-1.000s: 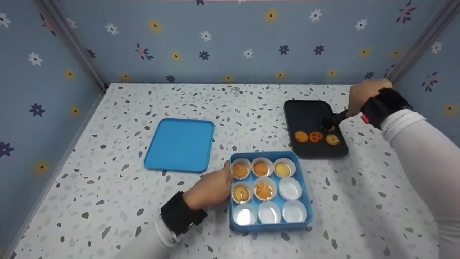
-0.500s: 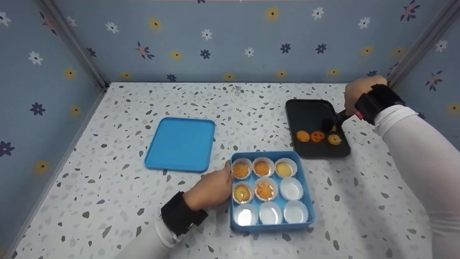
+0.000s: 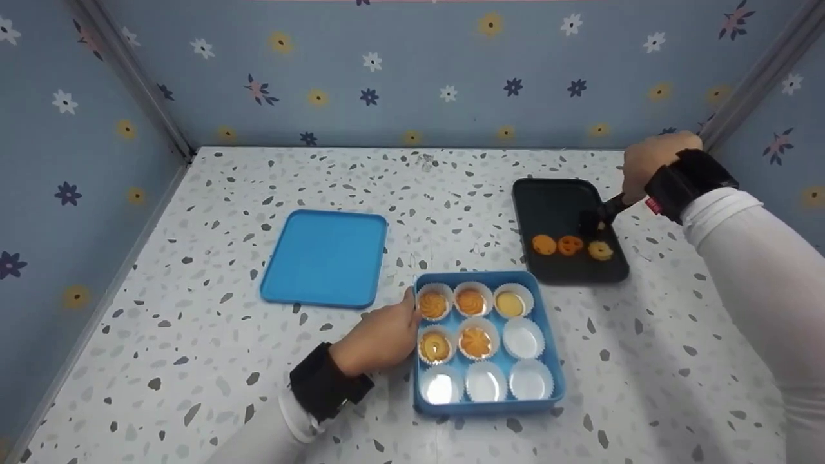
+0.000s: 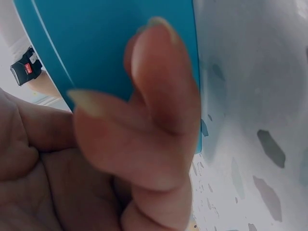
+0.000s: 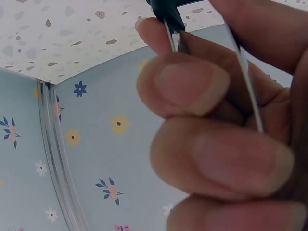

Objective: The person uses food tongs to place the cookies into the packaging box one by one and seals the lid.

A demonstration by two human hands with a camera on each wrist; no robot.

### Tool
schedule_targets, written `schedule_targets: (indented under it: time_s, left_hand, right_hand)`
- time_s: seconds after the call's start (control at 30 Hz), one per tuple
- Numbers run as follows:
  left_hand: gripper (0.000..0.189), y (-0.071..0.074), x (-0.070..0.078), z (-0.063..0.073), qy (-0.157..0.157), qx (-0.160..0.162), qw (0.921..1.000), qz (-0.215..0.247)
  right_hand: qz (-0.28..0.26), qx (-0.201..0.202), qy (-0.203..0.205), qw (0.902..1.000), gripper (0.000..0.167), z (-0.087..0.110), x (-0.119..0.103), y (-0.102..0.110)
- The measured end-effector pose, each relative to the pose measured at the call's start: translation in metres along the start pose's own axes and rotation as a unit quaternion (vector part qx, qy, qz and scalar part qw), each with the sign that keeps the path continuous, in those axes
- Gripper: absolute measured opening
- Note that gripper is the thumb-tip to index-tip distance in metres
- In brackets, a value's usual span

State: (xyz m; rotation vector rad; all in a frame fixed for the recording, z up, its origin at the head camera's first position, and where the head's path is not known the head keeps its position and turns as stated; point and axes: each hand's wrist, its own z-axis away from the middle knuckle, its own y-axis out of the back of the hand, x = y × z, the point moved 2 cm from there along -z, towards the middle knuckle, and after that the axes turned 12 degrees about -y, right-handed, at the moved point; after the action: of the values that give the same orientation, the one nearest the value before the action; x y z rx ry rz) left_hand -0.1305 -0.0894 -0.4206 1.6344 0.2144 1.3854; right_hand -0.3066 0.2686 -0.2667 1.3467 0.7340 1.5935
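In the head view, my left hand [image 3: 380, 338] grips the left wall of a blue square box [image 3: 553, 361]. The left wrist view has its curled fingers [image 4: 166, 77] against the box's wall [image 4: 91, 43]. White paper cups fill the box in rows. Several hold cookies, such as a flower-shaped cookie [image 3: 475, 343]; the others, like this paper cup [image 3: 523, 338], hold none. At the back right, my right hand [image 3: 654, 164] holds dark-tipped tongs [image 3: 612, 207] over a black tray [image 3: 554, 203]. The tongs' tips partly cover a cookie. Their thin metal arm [image 5: 250, 91] shows between my fingers.
On the black tray's near part lie a round cookie [image 3: 544, 245], a pretzel-shaped cookie [image 3: 570, 245] and a ring cookie [image 3: 601, 251]. A flat blue lid [image 3: 325, 258] rests left of the box. Flowered walls [image 3: 412, 71] enclose the speckled table [image 3: 213, 258].
The tongs' tips have moved slightly over the cookie at the tray's right side, and less of it shows. My left hand stays on the box.
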Motion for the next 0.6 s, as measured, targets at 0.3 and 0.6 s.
schedule_targets:
  time_s: [0.3,0.6]
  left_hand:
    - [0.060,-0.0013,-0.0011,-0.0008,-0.001,0.005,0.9999,0.010]
    - [0.060,-0.0013,-0.0002,-0.0003,0.004,0.006,1.0000,0.005]
  right_hand:
    - [-0.002,0.002,-0.015,0.9999,0.030,0.0040,0.0018,-0.0005]
    - [-0.001,-0.005,0.007,1.0000,0.027,0.0040,-0.0019,-0.0043]
